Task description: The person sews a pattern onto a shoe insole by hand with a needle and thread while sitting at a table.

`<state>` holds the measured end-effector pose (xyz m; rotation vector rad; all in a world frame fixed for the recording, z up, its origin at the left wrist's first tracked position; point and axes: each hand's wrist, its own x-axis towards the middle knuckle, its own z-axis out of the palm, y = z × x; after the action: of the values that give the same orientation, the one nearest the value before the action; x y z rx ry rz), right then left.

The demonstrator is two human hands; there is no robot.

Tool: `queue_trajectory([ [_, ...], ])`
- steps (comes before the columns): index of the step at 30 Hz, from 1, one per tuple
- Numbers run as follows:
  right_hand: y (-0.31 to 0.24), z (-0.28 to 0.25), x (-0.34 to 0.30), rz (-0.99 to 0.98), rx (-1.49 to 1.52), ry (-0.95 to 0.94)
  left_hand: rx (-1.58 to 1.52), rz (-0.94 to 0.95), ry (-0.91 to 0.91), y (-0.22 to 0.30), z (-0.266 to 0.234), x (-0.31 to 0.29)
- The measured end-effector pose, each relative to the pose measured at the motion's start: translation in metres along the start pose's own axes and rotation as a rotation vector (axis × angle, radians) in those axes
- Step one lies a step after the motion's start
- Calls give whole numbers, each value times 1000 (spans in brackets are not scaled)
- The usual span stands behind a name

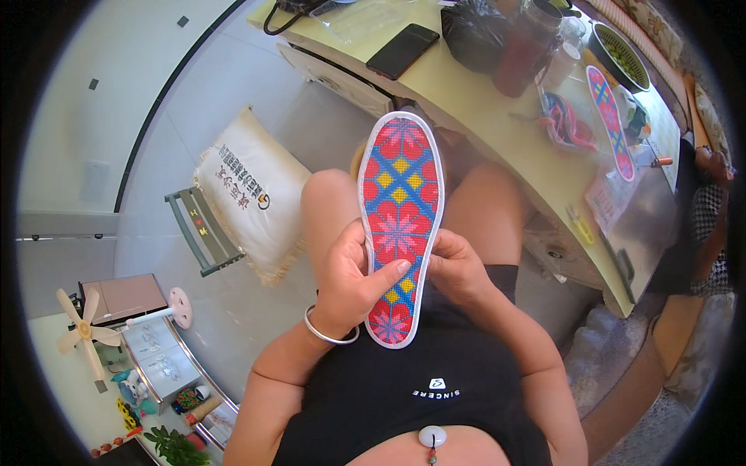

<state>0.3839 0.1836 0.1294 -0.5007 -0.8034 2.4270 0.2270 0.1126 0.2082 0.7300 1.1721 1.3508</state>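
An embroidered insole (pixel 400 225), white-edged with red flowers, blue lines and yellow squares, is held upright above my lap. My left hand (pixel 353 283) grips its lower left side, the thumb lying across the stitched face and the other fingers behind it. On the opposite edge, my right hand (pixel 460 268) pinches the narrow middle, its fingertips partly hidden behind the insole. A matching insole (pixel 610 124) lies on the table to the right, beside a bundle of coloured thread (pixel 563 120).
The yellowish table (pixel 482 124) bears a black phone (pixel 402 51), a dark plastic bag (pixel 474 35), a reddish bottle (pixel 522 54), a basket (pixel 619 56) of green produce and a yellow cutter (pixel 580 224). A folding stool (pixel 203 231) and white cushion (pixel 249 194) stand at left.
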Motion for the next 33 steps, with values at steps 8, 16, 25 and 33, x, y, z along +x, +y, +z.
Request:
queue_trajectory([
  [8,0,7,0,12,67,40,52,59,-9,1,2,-1],
  [16,2,8,1,-25,116,30,70,75,8,1,3,1],
  [25,1,3,2,-25,92,21,-51,22,2,0,2,5],
  [33,-3,9,4,-46,117,10,-183,-17,-13,-4,-2,9],
])
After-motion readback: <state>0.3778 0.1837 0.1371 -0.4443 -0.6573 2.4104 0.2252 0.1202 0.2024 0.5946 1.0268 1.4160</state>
